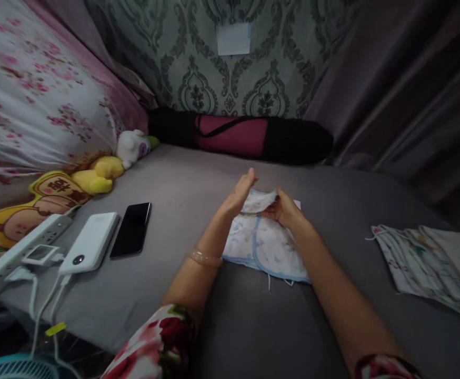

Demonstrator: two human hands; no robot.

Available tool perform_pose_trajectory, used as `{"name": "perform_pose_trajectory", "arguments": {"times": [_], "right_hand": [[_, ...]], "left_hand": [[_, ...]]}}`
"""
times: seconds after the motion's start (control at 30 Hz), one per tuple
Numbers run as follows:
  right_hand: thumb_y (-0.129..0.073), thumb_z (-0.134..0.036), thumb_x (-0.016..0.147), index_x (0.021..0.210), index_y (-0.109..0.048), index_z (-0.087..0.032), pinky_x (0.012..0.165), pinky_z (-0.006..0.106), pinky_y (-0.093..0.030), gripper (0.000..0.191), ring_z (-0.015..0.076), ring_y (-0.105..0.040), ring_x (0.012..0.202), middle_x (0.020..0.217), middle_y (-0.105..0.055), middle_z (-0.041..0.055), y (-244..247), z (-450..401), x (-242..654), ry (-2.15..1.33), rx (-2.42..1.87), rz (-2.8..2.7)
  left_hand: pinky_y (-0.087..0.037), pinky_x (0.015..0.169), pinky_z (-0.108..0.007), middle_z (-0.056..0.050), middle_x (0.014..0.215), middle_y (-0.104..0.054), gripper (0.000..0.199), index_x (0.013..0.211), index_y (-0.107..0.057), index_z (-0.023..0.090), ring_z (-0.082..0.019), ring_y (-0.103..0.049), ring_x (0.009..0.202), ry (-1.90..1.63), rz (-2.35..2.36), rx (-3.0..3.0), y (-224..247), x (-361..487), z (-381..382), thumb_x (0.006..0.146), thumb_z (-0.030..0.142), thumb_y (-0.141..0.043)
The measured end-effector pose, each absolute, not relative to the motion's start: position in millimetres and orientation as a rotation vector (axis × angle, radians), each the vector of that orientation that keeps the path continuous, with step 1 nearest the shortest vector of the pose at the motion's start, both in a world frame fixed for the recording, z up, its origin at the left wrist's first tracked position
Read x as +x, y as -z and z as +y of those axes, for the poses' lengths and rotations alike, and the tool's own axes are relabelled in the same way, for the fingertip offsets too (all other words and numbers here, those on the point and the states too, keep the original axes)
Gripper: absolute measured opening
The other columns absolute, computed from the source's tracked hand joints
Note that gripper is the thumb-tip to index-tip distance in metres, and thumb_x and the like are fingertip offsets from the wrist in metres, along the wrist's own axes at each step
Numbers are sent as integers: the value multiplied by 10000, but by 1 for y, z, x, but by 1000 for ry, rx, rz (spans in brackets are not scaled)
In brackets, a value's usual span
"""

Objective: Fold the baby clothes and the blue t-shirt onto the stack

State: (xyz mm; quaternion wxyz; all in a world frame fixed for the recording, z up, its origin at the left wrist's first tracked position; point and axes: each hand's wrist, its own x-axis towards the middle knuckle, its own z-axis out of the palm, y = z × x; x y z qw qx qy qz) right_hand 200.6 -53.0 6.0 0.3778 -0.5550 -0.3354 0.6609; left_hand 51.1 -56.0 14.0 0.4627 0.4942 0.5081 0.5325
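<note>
A small white baby top (pixel 275 250) with blue edging, a faint print and thin ties lies on the grey bed sheet. Its upper part is lifted and folded between my hands. My right hand (pixel 287 210) pinches the raised edge, thumb on top and fingers beneath the cloth. Along the left side of the lifted part is my left hand (pixel 240 195), its fingers stretched upward beside the fabric; whether it touches the cloth is hard to see. A bangle (pixel 205 258) circles my left wrist.
On the right lies a stack of folded printed cloths (pixel 431 263). To the left are a black phone (pixel 132 230), a white power bank (pixel 90 242), a power strip (pixel 25 252) with cables, and plush toys (pixel 99 173). A black-and-maroon long bag (pixel 233 136) rests against the wall.
</note>
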Motion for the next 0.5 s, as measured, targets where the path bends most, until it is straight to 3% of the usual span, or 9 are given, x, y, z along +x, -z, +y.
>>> {"name": "perform_pose_trajectory", "arguments": {"times": [0.13, 0.2, 0.3, 0.4, 0.5], "right_hand": [[-316, -491, 970, 1017, -590, -158, 649, 373, -576, 434, 193, -664, 733, 851, -697, 84, -2, -54, 204, -1679, -1374, -716], [-457, -379, 937, 977, -602, -157, 653, 339, -577, 268, 176, -659, 733, 830, -696, 67, 1, -55, 204, -1648, -1385, -761], [-557, -180, 843, 915, -613, -154, 641, 278, -568, 95, 148, -647, 695, 792, -692, 41, 7, -56, 204, -1553, -1404, -939], [-518, -118, 803, 945, -628, -149, 636, 254, -554, 182, 145, -643, 692, 822, -696, 43, 13, -55, 207, -1360, -1438, -1158], [-497, -129, 784, 1084, -630, -151, 684, 266, -548, 329, 160, -650, 768, 918, -701, 59, 20, -50, 214, -1078, -1492, -1387]], "left_hand": [[-428, 957, -367, -105, 1188, -616, 309, 1006, -581, 181, -208, -543, 1146, -1358, 1488, 1299, -13, 10, -55, 922, 411, -392], [-448, 932, -352, -103, 1122, -645, 237, 993, -590, 163, -190, -576, 1076, -1312, 1619, 1356, -10, -7, -54, 894, 277, -408], [-465, 905, -313, -92, 1036, -676, 284, 976, -613, 138, -162, -608, 986, -1145, 1666, 1537, -1, -14, -55, 804, 92, -392], [-462, 922, -320, -91, 1082, -677, 409, 1069, -621, 138, -178, -610, 1008, -857, 1645, 1791, 8, -6, -57, 737, 31, -409], [-430, 983, -403, -91, 1209, -641, 553, 1271, -534, 191, -232, -571, 1127, -572, 1726, 1978, 13, 5, -61, 743, 57, -440]]}}
